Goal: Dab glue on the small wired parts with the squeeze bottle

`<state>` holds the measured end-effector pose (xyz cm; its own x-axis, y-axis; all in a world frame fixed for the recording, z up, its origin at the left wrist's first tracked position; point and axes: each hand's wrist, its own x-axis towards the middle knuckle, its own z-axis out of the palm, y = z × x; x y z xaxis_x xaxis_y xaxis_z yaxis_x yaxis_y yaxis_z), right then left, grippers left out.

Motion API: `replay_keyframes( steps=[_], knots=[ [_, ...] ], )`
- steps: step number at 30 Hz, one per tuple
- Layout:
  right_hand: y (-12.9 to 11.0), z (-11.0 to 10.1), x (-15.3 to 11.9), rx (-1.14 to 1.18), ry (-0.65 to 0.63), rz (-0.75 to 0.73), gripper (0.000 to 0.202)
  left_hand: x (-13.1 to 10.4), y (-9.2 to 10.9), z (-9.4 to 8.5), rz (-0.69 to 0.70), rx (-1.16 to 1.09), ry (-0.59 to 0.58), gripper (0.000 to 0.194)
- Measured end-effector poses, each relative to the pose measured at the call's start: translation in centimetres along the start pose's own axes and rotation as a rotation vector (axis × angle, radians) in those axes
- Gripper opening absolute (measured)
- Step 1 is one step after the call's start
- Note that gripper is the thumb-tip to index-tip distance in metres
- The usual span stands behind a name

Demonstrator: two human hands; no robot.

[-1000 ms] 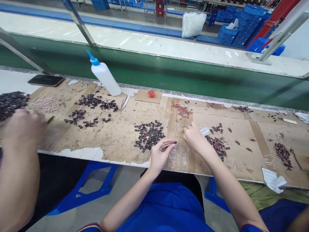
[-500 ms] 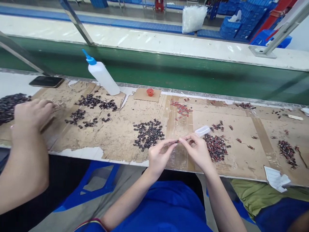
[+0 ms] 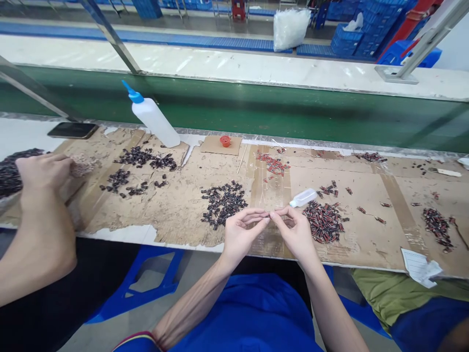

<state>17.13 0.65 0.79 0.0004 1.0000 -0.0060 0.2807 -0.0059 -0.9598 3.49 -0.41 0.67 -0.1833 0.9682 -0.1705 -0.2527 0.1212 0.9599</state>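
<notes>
My left hand (image 3: 242,229) and my right hand (image 3: 293,230) meet above the cardboard-covered bench, fingertips pinched together. Between them is a tiny dark part (image 3: 268,215), mostly hidden by the fingers. Left of my hands lies a pile of small black parts (image 3: 224,203). A heap of small red-and-black parts (image 3: 324,223) sits just beyond my right hand, to its right. Behind that hand, a small clear plastic bottle (image 3: 305,197) rests on its side. Farther back are loose small red parts (image 3: 274,164).
A white squeeze bottle (image 3: 156,120) with a blue nozzle stands at the back left, near a phone (image 3: 72,130). A red cup (image 3: 225,141) sits on a cardboard piece, beside a thin stick (image 3: 242,159). At left, a co-worker's hand (image 3: 44,173) reaches over other piles.
My hands stay pinched together, with the fingers shifted slightly around the part. The view has moved a little. The co-worker's hand at left has moved slightly.
</notes>
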Motion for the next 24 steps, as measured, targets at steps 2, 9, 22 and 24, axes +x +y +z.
replay_keyframes(
  steps=[2,9,22,24],
  knots=[
    [0.0,-0.1,-0.2,0.04,-0.021,0.02,0.03,0.1,0.2,0.1,-0.029,-0.009,0.002,0.028],
    [-0.7,-1.5,-0.7,-0.204,-0.107,-0.246,0.02,0.3,1.0,0.2,-0.134,-0.057,-0.011,0.029],
    [-1.0,-1.0,-1.7,-0.378,0.123,-0.448,0.012,0.5,1.6,0.6,-0.197,-0.091,-0.1,0.037],
    [-2.8,-2.0,-1.7,-0.37,0.182,-0.421,0.01,0.8,1.9,1.1,-0.145,-0.071,-0.138,0.034]
  ],
)
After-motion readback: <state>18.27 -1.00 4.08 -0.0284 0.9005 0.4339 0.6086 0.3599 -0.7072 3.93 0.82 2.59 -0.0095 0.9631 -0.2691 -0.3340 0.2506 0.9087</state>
